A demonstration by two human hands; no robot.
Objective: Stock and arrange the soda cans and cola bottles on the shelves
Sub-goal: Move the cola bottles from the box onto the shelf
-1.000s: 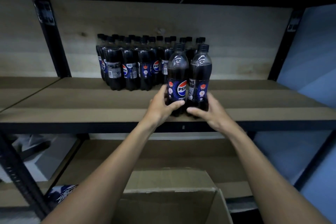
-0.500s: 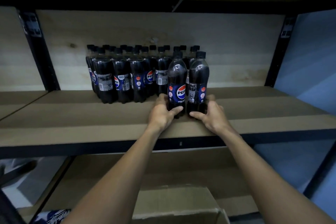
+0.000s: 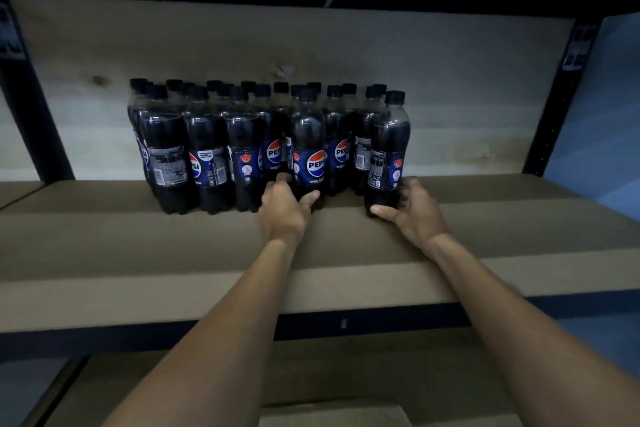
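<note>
A block of several dark cola bottles (image 3: 207,149) with black caps and blue labels stands upright at the back of the wooden shelf (image 3: 138,246). My left hand (image 3: 285,206) grips the base of one cola bottle (image 3: 309,146) at the front of the block, its logo facing me. My right hand (image 3: 412,210) grips the base of another cola bottle (image 3: 389,149) at the block's right end, a gap apart from the first. Both bottles stand on the shelf board.
Dark metal uprights (image 3: 561,107) frame the bay, with a pale plywood back panel (image 3: 450,87) behind the bottles. A shelf above overhangs. Bare board lies right of the bottles. A lower shelf and the top of a cardboard box (image 3: 332,414) show below.
Both hands have pushed their bottles from the shelf's front edge back to the block. The two bottles, side by side before, now stand apart, the right one further right.
</note>
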